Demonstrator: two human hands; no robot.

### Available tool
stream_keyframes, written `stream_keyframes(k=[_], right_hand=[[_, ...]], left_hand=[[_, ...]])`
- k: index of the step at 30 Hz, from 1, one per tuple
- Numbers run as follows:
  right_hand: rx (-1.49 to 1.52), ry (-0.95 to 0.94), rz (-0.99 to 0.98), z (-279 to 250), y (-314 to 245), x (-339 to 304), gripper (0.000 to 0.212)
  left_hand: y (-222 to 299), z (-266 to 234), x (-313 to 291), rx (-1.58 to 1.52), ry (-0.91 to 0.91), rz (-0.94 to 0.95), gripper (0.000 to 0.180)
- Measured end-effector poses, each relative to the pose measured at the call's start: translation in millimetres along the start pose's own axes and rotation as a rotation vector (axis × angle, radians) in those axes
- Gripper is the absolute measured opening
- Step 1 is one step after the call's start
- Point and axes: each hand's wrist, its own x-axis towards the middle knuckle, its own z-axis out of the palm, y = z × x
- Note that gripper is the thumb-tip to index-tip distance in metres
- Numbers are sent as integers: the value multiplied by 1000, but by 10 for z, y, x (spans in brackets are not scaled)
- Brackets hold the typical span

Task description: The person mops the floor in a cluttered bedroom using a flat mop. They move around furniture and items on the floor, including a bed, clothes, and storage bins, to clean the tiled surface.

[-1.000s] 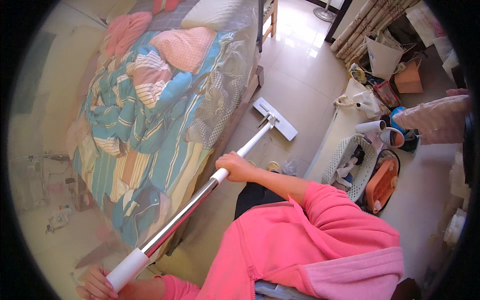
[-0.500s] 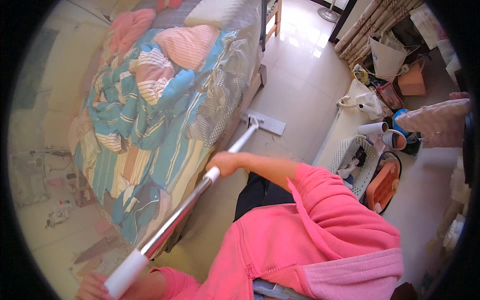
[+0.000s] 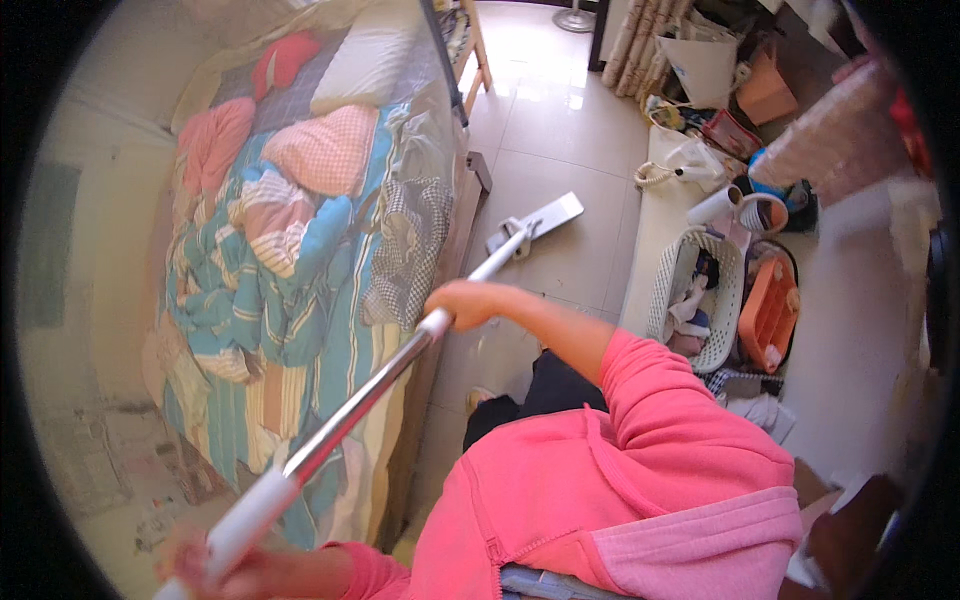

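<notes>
A flat mop with a white and silver pole slants across my body. Its flat rectangular head rests on the tiled floor beside the bed, angled to the far right. My right hand wraps round the pole at a white collar about midway along. Lower left, my left hand is closed round the thick white grip at the pole's top end; its fingers are somewhat blurred. The pole passes over the near edge of the bed.
Striped blue bedding and pillows cover the bed on the left. Along the right stand a white laundry basket with clothes, an orange basket, a white hair dryer and bags. A wooden bed leg juts out near the mop head.
The mop head has moved away from the bed's side and turned, its far end now pointing farther up and right. Both hands keep their hold; the view has shifted too.
</notes>
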Motion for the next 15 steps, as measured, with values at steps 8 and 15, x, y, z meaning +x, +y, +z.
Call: stream_keyframes(k=[8, 15], right_hand=[[-279, 966, 447, 350, 817, -130, 20], [-269, 1316, 301, 2209, -352, 640, 24]], left_hand=[[-956, 273, -835, -474, -505, -336, 16], [-1490, -1161, 555, -600, -640, -147, 15]])
